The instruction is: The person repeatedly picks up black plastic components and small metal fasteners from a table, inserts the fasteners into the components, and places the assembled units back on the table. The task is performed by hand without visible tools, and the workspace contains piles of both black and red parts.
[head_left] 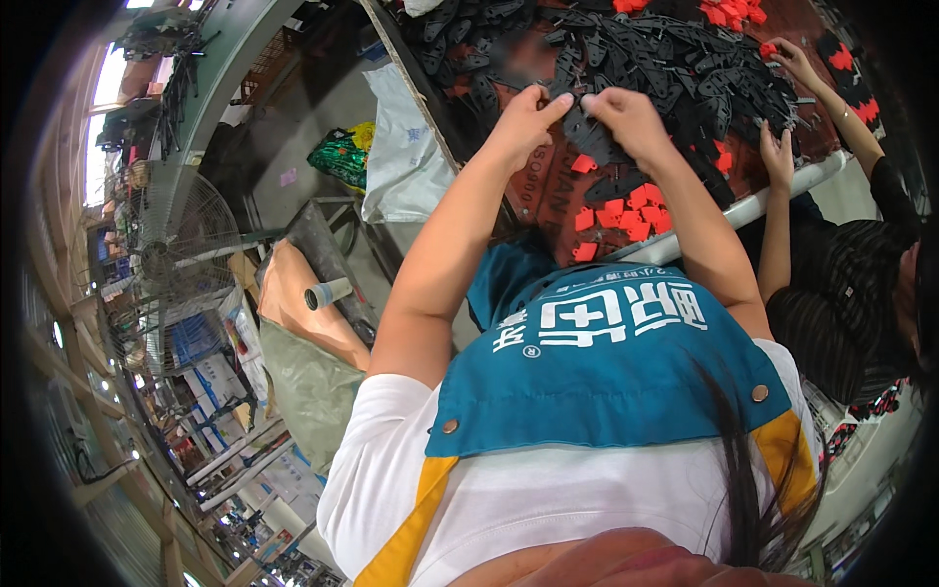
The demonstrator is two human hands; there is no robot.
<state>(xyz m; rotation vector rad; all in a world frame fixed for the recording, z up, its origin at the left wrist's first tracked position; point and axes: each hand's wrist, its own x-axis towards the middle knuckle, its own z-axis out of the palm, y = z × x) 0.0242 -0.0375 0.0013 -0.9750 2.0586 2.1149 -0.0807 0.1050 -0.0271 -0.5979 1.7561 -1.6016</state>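
Observation:
Over the near part of a red-brown worktable (536, 201), my left hand (525, 122) and my right hand (631, 125) face each other with thumbs and fingertips pinched. Between them is a flat black plastic part (590, 139), gripped at its upper edge by both hands. My fingers hide some of it, and any smaller piece there is too small to make out. Just below lie several loose red plastic pieces (638, 213), some near my right forearm. A large heap of flat black plastic parts (675, 64) spreads beyond my hands.
At the right, a co-worker's hand (797, 64) holds a red piece, with the other hand (778, 157) lower down. More red pieces (732, 14) lie at the far side. Left of the table are a white sack (403, 147), a green bag (335, 157) and a large fan (161, 245).

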